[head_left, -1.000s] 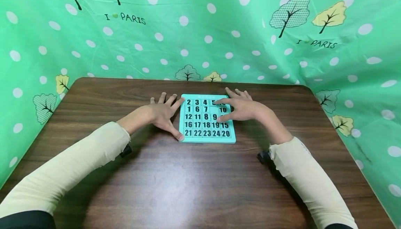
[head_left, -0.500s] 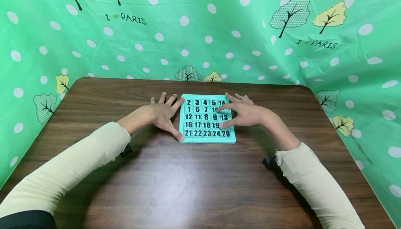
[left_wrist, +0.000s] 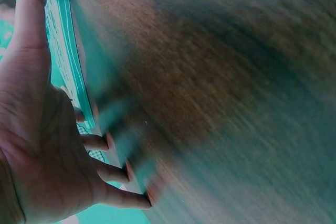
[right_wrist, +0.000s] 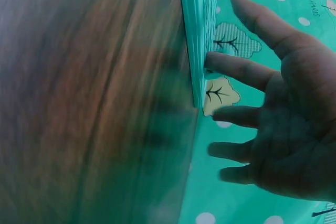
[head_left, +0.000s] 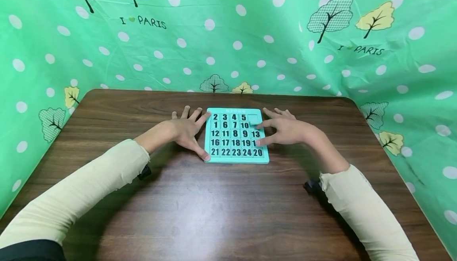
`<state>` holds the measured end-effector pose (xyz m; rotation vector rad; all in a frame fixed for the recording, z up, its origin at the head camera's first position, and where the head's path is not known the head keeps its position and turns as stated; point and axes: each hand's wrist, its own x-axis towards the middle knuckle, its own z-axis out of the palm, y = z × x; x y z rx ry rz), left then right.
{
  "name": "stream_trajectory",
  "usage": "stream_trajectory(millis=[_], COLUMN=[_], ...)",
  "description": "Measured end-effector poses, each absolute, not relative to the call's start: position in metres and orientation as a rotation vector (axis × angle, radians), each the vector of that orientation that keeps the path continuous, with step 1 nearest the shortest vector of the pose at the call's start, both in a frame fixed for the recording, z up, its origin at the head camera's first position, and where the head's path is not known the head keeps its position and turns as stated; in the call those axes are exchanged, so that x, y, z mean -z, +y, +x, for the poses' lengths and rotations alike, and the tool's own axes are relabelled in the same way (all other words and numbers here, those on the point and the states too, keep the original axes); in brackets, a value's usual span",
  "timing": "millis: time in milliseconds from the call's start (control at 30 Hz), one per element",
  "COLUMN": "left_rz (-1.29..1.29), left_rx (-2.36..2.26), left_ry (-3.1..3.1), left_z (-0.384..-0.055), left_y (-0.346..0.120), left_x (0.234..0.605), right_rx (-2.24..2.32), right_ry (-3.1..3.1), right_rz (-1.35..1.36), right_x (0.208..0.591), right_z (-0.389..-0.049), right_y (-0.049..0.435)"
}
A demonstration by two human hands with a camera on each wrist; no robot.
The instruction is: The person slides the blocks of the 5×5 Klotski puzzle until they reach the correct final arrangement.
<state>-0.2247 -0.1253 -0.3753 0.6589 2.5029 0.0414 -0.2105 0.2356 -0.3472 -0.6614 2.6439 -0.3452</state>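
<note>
Turquoise number board [head_left: 236,160] flat on the dark wood table [head_left: 214,213], toward the far edge, left hand [head_left: 186,130] and right hand [head_left: 287,130] flanking it.
Left: fingers spread apart, thumb touching the near left corner, index at the far left one. Right: I read thumb and fingers apart; index tip at the right end of the second row, beside tile 10 [head_left: 244,125], thumb over the right end of the fourth. Whether that thumb presses, I can't tell. Vacant slot [head_left: 252,118] top right, next to tile 5 [head_left: 243,117]. Pale sleeves [head_left: 78,189]; green dotted cloth [head_left: 221,39] behind.
</note>
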Motion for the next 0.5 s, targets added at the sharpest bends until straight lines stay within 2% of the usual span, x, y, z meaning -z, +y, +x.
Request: stream_trajectory(millis=[500], left_rz=[0.656], left_rx=[-0.035], left_ry=[2.5], left_z=[-0.224], left_y=[-0.123], left_x=[0.374], right_rx=[0.41], right_ry=[2.851], right_rz=[-0.699], right_x=[0.35], right_z=[-0.235], right_y=[0.226])
